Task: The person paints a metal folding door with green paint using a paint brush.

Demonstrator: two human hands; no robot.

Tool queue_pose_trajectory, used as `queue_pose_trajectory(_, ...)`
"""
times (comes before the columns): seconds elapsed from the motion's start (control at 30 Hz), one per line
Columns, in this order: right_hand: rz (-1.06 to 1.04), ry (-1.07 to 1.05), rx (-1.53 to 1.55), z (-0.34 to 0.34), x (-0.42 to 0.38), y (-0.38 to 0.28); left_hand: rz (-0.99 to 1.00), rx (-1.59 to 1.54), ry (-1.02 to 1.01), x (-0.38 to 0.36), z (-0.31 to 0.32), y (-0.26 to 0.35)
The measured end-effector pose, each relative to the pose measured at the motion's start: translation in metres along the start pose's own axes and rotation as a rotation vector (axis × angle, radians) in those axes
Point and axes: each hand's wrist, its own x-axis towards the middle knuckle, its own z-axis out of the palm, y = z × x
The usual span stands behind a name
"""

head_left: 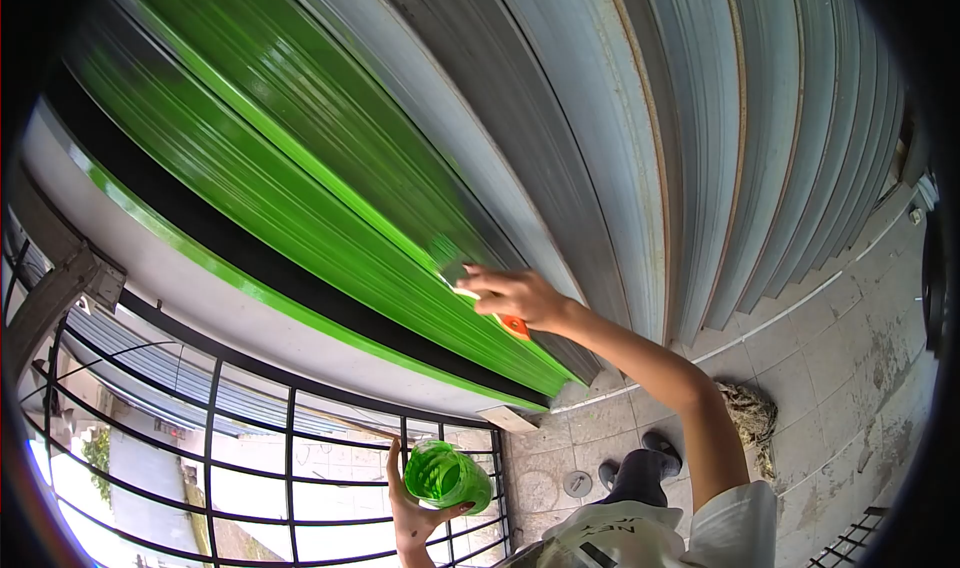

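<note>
My right hand [515,298] is closed around the handle of a paintbrush [453,265], whose orange handle end shows below my fingers. The green-coated bristles touch a ribbed metal panel [330,183] at the border between wet green paint and bare grey metal. Lower down, my left hand [412,513] grips a clear tub of green paint [447,476] from its side and underneath. The tub is tilted so its open top faces me, and green paint coats its inner wall.
Unpainted grey folds [620,148] of the metal stretch to the right. A black window grille [210,448] stands at lower left. On the tiled floor [820,358] lie a shaggy cloth or mop head [748,423] and a round drain cover [577,484]. My feet [660,448] are near the panel.
</note>
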Motion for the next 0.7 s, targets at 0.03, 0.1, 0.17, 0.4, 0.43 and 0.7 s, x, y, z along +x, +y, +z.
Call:
queue_pose_trajectory(0.03, 0.032, -0.020, 0.018, 0.014, -0.032, -0.002, -0.014, 0.019, -0.004, 0.000, 0.002, 0.004)
queue_pose_trajectory(0.1, 0.060, -0.069, 0.016, 0.037, -0.092, -0.007, -0.023, 0.032, -0.004, -0.002, -0.004, -0.011)
queue_pose_trajectory(0.17, 0.096, -0.305, 0.023, 0.037, -0.136, -0.012, -0.002, 0.060, -0.010, -0.003, -0.007, -0.018)
queue_pose_trajectory(0.4, 0.045, -0.379, 0.159, -0.023, -0.019, 0.028, 0.058, 0.038, -0.007, -0.003, -0.009, -0.016)
queue_pose_trajectory(0.43, 0.001, -0.366, 0.139, -0.045, 0.023, 0.028, 0.082, 0.055, -0.006, -0.001, -0.009, -0.014)
queue_pose_trajectory(0.7, -0.110, 0.165, 0.115, -0.119, 0.156, 0.028, 0.071, -0.030, -0.017, 0.004, 0.003, 0.005)
